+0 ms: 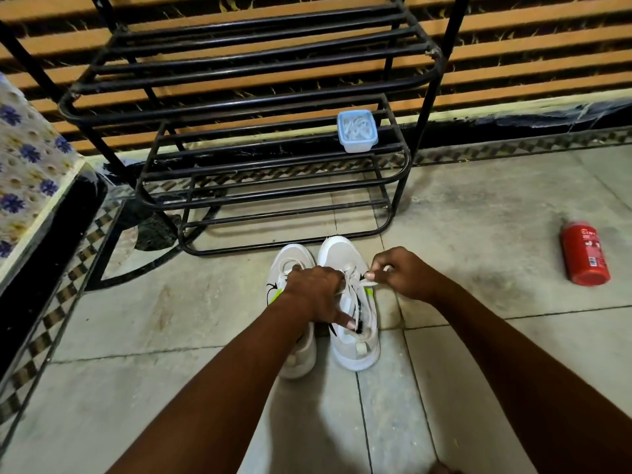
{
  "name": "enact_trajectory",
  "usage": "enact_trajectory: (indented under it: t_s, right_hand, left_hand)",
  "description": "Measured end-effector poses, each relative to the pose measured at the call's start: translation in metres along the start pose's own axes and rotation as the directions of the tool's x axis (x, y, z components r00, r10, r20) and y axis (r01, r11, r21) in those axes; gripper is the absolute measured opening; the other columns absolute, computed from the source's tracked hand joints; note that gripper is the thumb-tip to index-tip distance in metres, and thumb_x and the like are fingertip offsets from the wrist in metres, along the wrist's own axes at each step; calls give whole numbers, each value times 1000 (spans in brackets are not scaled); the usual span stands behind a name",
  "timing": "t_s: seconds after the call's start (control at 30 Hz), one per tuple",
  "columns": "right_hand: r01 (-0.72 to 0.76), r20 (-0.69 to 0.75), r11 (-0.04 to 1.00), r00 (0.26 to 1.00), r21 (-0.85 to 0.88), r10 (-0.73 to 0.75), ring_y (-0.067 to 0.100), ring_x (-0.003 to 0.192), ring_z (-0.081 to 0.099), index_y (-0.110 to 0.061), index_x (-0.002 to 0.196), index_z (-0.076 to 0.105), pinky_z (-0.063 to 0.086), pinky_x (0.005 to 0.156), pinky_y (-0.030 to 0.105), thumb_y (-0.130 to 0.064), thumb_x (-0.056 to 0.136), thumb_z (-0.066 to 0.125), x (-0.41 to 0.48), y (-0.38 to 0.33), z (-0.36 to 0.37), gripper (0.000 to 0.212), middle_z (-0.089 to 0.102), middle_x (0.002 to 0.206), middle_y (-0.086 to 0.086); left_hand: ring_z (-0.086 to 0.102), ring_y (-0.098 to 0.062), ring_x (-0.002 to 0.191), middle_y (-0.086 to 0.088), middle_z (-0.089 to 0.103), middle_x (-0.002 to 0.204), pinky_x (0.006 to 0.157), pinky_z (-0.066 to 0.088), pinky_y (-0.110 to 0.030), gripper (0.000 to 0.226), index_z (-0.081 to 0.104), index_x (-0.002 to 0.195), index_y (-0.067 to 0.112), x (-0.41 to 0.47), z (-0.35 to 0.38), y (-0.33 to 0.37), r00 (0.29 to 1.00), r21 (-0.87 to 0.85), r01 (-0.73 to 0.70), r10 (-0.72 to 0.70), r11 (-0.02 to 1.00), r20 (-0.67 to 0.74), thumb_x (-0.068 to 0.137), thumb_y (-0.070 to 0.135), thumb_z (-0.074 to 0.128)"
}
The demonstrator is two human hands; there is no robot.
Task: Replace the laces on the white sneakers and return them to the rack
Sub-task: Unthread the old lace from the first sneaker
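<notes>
Head view: left grip (314,292) clamped the sneaker (355,352); right grip (403,275) pinched the lace (367,283), which wanted a steady, even pull.

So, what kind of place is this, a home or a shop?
Most likely a room in a home. A black metal shoe rack stands on a tiled floor, white sneakers sit before it, and a flower-patterned cover lies over something at the left.

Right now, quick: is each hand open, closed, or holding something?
Left hand: closed, grips the sneaker over its laced upper, thumb at the collar.
Right hand: closed, pinches the lace of that sneaker.
</notes>
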State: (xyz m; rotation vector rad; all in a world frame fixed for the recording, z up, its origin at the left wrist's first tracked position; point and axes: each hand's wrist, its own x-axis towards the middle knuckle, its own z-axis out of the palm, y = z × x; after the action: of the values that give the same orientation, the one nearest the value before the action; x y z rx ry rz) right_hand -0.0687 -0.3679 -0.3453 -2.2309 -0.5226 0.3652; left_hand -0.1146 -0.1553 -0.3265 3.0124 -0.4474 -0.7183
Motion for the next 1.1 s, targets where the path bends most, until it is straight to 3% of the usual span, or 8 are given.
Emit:
enact_trajectory:
  t_s: [0.17,0.33,0.5,0.57,0.67,0.73,0.9,1.1]
  right_hand:
    - [50,149,977,989,-206,-19,1,76,53,-15,83,77,38,72,27,-32,82,81,6,-12,-13,18,59,77,-7]
    - [66,-319,956,947,287,31,11,80,55,-8,75,75,42,80,28,-7,87,72,-2,-18,-3,13,55,83,0]
    - [19,-178,305,845,952,503,21,70,61,-12,77,52,56,74,42,-4,104,43,-4,-33,-1,29,57,75,7]
    - [-22,-229,510,876,860,423,19,55,47,-14,78,45,45,57,29,-4,104,38,-3,-31,0,28,51,64,3]
    - [-19,-163,999,986,51,27,19,62,50,-20,92,40,39,64,32,-26,106,43,-4,-23,0,15,54,68,-4]
    - [46,28,952,999,-304,-40,22,77,53,-29,101,35,33,78,38,-26,98,52,-4,-21,0,17,55,76,-7]
    - [135,173,796,984,-590,-38,10,99,48,-24,93,59,22,77,38,-16,87,54,-4,-27,-2,11,43,96,-7]
    - [49,-27,938,998,-344,-63,9,93,50,-22,78,60,20,74,36,-15,89,59,-2,-19,-2,14,46,90,-5]
  left_hand:
    - [57,-26,124,1,62,129,105,42,-50,87,57,124,26,6,0,2,1000,35,3,-3,999,-1,62,84,74]
    - [58,-26,123,1,63,128,103,42,-48,85,58,121,26,5,5,-2,1000,11,0,1,1000,-32,62,84,74]
    - [60,-26,118,1,65,120,94,43,-44,87,59,114,25,5,5,-1,1000,22,7,-6,1000,-24,58,91,70]
    - [60,-26,117,1,66,119,90,42,-41,88,59,113,24,6,4,-1,1000,36,11,-10,999,-26,57,92,70]
    - [60,-26,116,0,65,119,84,38,-38,86,57,109,24,7,1,0,999,48,28,-27,998,-19,58,91,71]
    - [59,-26,117,0,64,119,84,37,-38,85,57,110,24,7,1,2,999,54,31,-31,998,-8,58,91,70]
    - [60,-29,118,-4,64,122,85,37,-38,92,56,119,25,7,2,1,999,43,49,-49,998,-3,57,91,70]
    - [59,-33,123,-10,62,129,96,43,-42,102,49,135,27,6,4,0,998,40,63,-63,997,-1,58,93,68]
